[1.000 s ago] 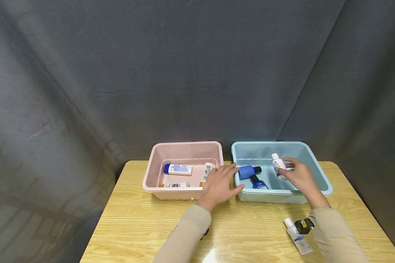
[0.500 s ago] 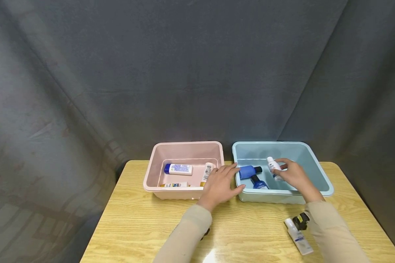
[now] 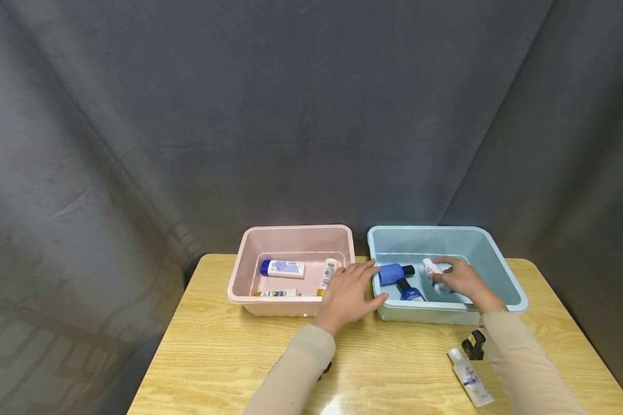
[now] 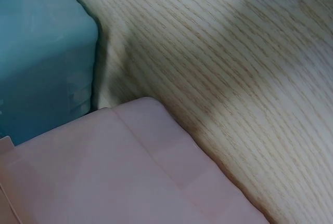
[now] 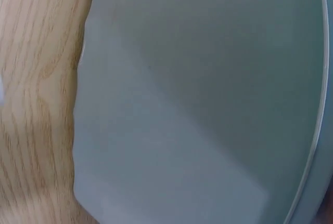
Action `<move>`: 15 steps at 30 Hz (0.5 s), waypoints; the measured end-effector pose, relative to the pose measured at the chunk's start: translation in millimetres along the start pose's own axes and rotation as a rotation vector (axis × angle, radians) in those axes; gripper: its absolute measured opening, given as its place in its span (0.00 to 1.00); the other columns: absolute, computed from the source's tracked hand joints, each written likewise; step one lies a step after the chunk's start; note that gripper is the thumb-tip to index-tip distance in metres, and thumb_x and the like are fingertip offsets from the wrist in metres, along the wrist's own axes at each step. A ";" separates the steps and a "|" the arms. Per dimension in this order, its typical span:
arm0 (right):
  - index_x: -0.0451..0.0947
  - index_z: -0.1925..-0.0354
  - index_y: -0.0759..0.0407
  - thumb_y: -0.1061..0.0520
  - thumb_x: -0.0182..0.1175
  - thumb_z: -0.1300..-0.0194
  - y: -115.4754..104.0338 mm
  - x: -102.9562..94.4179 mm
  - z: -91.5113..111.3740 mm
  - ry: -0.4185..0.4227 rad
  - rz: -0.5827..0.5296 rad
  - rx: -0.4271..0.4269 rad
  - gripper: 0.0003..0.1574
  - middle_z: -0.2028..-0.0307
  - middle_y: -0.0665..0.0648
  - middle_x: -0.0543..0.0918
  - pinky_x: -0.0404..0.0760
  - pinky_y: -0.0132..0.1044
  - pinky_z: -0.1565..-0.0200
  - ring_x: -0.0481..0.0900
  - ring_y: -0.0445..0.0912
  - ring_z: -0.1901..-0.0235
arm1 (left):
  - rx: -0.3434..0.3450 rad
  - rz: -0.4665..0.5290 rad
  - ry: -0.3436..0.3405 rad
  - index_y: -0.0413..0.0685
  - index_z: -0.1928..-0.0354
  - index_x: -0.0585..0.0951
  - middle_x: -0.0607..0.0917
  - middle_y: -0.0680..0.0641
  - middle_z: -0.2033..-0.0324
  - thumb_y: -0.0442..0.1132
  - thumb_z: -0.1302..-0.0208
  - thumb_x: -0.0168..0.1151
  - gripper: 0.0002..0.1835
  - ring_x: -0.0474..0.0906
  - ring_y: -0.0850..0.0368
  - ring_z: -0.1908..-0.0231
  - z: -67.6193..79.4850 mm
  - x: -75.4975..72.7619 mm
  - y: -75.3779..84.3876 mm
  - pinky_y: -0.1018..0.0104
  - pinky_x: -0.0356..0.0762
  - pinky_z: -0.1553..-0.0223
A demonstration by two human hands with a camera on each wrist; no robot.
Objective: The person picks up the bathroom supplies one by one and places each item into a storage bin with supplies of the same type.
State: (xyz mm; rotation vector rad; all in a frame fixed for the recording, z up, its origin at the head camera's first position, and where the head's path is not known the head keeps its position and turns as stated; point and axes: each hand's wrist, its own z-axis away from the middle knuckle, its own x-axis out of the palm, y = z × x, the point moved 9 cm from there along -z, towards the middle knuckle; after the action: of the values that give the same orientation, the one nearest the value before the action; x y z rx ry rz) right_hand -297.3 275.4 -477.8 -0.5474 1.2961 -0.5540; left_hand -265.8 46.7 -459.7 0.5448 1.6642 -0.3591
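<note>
My right hand [image 3: 466, 281] reaches down inside the light blue bin [image 3: 420, 313] in the head view. It holds a small white bottle [image 3: 432, 269] with a white cap, tilted and low in the bin. Left of it lie two blue bottles with black caps, a lighter one [image 3: 391, 274] and a darker one [image 3: 411, 294]. My left hand [image 3: 346, 295] spreads its straight fingers over the neighbouring rims of the pink bin [image 3: 277, 309] and the blue one. Neither hand's grip shows in the wrist views, only bin walls and table.
The pink bin holds a white bottle with a blue cap [image 3: 285, 269], an upright-lying white tube [image 3: 328, 274] and another tube [image 3: 277, 293]. On the wooden table [image 3: 213, 357], a clear-white bottle [image 3: 469, 377] lies beside my right sleeve. A dark curtain [image 3: 311, 115] hangs behind.
My right hand has moved slightly left and lowered the white bottle deeper into the blue bin. My left hand has stayed in place on the rims.
</note>
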 end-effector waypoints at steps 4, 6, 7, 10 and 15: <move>0.65 0.39 0.81 0.57 0.62 0.36 2.4 3.8 -0.5 -0.033 0.003 -0.012 0.37 0.62 0.73 0.83 0.80 0.43 0.70 0.81 0.53 0.67 | 0.003 0.008 -0.001 0.65 0.28 0.67 0.62 0.60 0.27 0.71 0.33 0.45 0.36 0.64 0.56 0.31 0.7 0.8 -0.4 0.52 0.65 0.33; 0.64 0.39 0.81 0.57 0.62 0.36 2.8 4.9 -0.7 -0.043 0.005 -0.016 0.37 0.62 0.72 0.83 0.80 0.44 0.69 0.81 0.53 0.67 | 0.006 0.007 0.001 0.64 0.28 0.67 0.62 0.60 0.27 0.71 0.33 0.45 0.37 0.64 0.55 0.31 0.8 0.8 -0.4 0.52 0.65 0.33; 0.64 0.39 0.82 0.57 0.62 0.36 2.6 5.1 -0.9 -0.046 0.002 -0.018 0.37 0.62 0.73 0.83 0.80 0.44 0.69 0.81 0.54 0.67 | 0.007 0.005 0.002 0.64 0.28 0.67 0.62 0.60 0.27 0.72 0.33 0.44 0.37 0.64 0.55 0.31 0.6 0.7 -0.6 0.52 0.65 0.33; 0.63 0.38 0.82 0.56 0.61 0.35 3.6 4.3 -0.3 -0.052 0.009 -0.015 0.37 0.61 0.73 0.83 0.81 0.47 0.67 0.82 0.54 0.66 | 0.003 -0.001 0.003 0.64 0.28 0.67 0.62 0.60 0.27 0.72 0.33 0.44 0.37 0.63 0.55 0.31 0.3 0.9 0.5 0.53 0.65 0.33; 0.60 0.36 0.83 0.57 0.60 0.34 2.9 4.9 -2.6 -0.065 0.020 -0.018 0.39 0.61 0.73 0.83 0.82 0.48 0.66 0.83 0.54 0.67 | -0.001 -0.008 -0.007 0.66 0.27 0.66 0.62 0.60 0.26 0.73 0.33 0.42 0.37 0.63 0.56 0.31 -0.2 1.7 0.2 0.53 0.65 0.33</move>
State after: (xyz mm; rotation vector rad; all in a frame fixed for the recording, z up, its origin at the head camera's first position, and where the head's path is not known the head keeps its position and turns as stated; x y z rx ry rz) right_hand -298.7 274.2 -483.7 -0.5625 1.2442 -0.5043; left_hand -266.0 47.2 -461.4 0.5355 1.6598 -0.3662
